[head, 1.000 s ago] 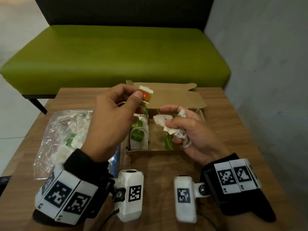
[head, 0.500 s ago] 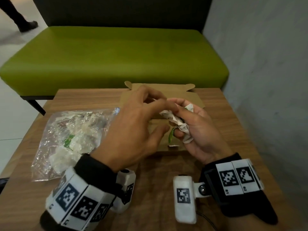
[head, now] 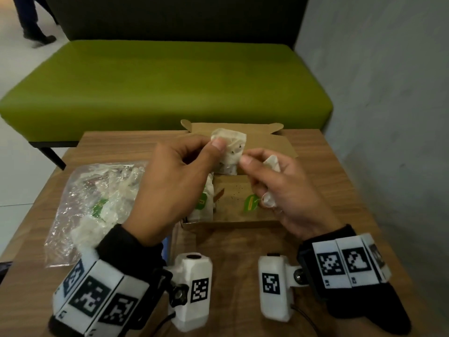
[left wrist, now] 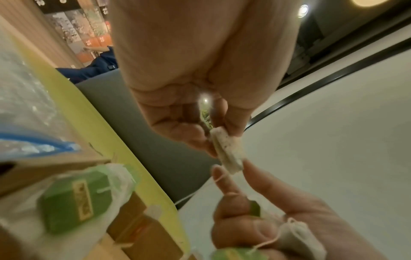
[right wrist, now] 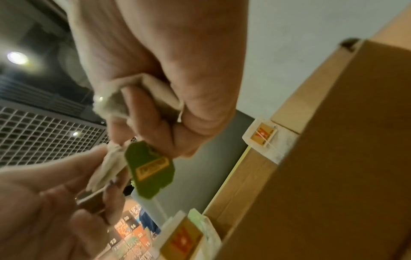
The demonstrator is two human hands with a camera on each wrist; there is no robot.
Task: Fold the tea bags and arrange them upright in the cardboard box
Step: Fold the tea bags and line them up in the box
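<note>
Fingers of left hand (head: pixel 170 186) pinch tea bag (head: pixel 229 147); right hand (head: pixel 279 188) apparently clutches others.

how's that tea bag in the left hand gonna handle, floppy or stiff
Probably floppy and light: the tea bag is thin paper that the left hand holds up by a pinch alone. It looks crushable, since another bag sits crumpled in the right hand.

Now pinches a white tea bag (head: pixel 229 148) in the left hand (head: pixel 170 188), up over the cardboard box (head: pixel 233 222), in place of the red-and-yellow tag held a second ago. Keeps the right hand (head: pixel 281 190) at the bag's edge, thumb and forefinger now freed from the crumpled bags.
</note>
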